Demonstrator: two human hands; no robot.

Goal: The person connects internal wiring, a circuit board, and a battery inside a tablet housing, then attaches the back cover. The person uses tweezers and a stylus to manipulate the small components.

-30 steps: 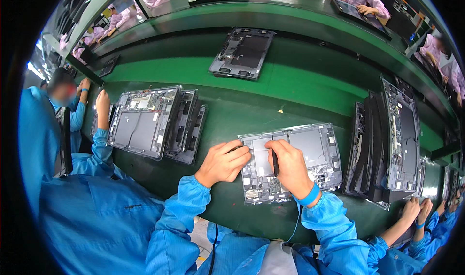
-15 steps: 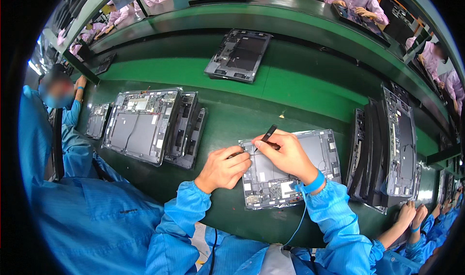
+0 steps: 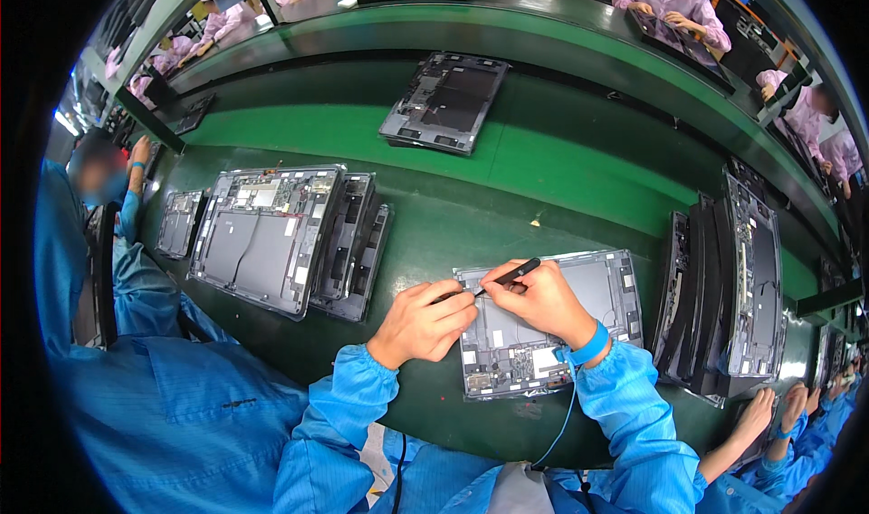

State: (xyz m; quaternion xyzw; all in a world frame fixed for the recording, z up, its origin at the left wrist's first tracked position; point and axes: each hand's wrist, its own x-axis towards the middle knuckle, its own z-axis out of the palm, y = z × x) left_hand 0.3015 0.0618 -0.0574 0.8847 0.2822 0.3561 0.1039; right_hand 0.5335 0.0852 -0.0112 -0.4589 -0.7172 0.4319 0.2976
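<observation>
The right hand (image 3: 540, 301) grips a slim black pen-shaped tool (image 3: 518, 273); slipping could scratch the open grey tablet chassis (image 3: 516, 340) beneath. Beside it, the left hand (image 3: 422, 324) curls, its grasp unclear.

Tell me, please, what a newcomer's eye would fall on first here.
Probably the black pen-shaped tool in the right hand, angled over the far left corner of the opened tablet housing, with the left hand close by. Next, perhaps, the taller stack to its right and another stack to its left, on the green table.
</observation>
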